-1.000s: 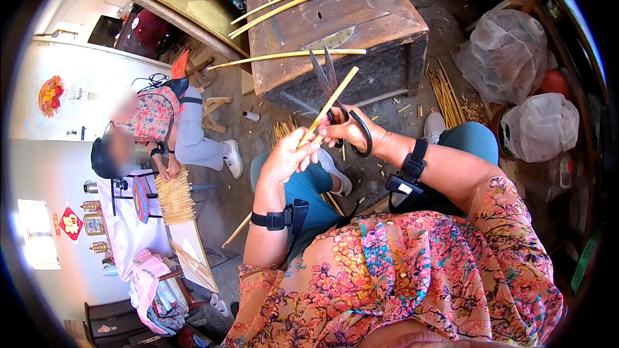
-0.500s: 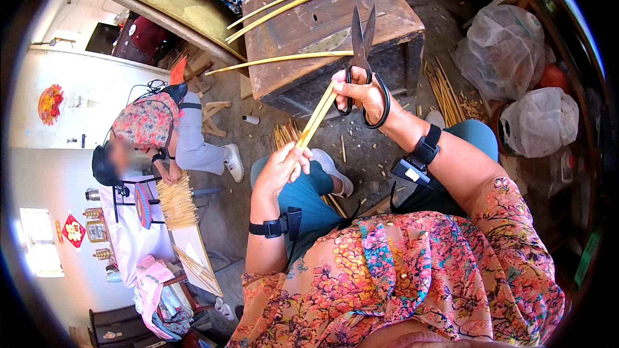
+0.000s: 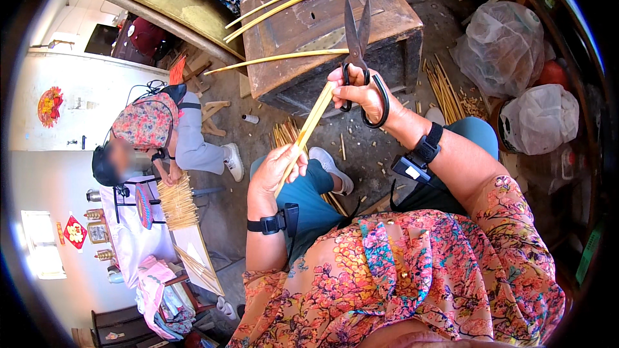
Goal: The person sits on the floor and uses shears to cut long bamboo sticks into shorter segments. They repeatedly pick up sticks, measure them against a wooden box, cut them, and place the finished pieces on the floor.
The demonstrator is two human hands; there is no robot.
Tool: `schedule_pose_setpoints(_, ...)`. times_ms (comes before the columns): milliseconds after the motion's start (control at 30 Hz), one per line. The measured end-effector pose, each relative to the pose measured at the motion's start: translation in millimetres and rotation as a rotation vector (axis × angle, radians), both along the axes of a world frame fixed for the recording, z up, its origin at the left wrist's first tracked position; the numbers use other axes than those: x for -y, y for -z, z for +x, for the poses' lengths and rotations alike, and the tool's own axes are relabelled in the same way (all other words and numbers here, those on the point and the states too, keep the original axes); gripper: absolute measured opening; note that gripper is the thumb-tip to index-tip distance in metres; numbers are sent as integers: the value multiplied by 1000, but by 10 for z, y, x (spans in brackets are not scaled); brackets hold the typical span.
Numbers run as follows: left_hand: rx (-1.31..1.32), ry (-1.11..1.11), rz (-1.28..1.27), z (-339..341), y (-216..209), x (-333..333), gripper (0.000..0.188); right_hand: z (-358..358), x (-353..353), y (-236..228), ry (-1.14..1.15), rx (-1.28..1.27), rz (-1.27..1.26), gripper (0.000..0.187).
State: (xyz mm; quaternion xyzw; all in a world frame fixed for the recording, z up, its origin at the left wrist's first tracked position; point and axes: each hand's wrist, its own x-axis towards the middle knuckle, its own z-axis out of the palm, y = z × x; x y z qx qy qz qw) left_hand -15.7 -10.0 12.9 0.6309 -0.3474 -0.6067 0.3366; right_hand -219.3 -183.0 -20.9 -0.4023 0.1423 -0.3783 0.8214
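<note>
My left hand (image 3: 280, 171) is closed round a few pale yellow plant stalks (image 3: 314, 118), which slant up and away from me. The upper ends of these stalks are pinched between the thumb and fingers of my right hand (image 3: 364, 95). That same hand also carries black-handled scissors (image 3: 355, 58), its fingers through the loops. The scissor blades point away from me and stand slightly apart, with nothing between them. Behind the scissors, a single long stalk (image 3: 277, 60) lies across the near edge of a worn wooden table (image 3: 277, 35).
More long stalks (image 3: 303, 1) lie across the table. Cut stalks are bundled on the floor (image 3: 442, 90) at right, with scraps around. Plastic-wrapped bundles (image 3: 503, 45) stand far right. At left, another person (image 3: 148, 122) bends over a mat of stalks (image 3: 177, 203).
The held stalks now reach down past my left palm, their lower ends showing below it. My left hand has shifted slightly left and down; the scissors have moved a little left.
</note>
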Motion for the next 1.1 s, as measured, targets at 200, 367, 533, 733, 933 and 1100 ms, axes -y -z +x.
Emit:
schedule_pose_setpoints(200,4,15,-12,-20,-21,-18,37,-29,18,3,32,-5,-35,23)
schedule_pose_setpoints(367,9,39,-64,-18,18,-39,34,-35,34,-7,18,-13,-54,23)
schedule_pose_setpoints(533,239,-261,-266,181,-292,-123,24,8,29,-79,98,-59,-2,32)
schedule_pose_setpoints(733,439,-865,-1032,856,-1481,-228,21,-21,3,-53,51,-189,-56,26)
schedule_pose_setpoints(933,311,-960,-1470,1048,-2094,-639,26,72,-86,59,-51,-151,-83,23)
schedule_pose_setpoints(1100,-107,-748,-1625,1234,-1824,-770,31,67,-125,110,-118,-188,-110,25)
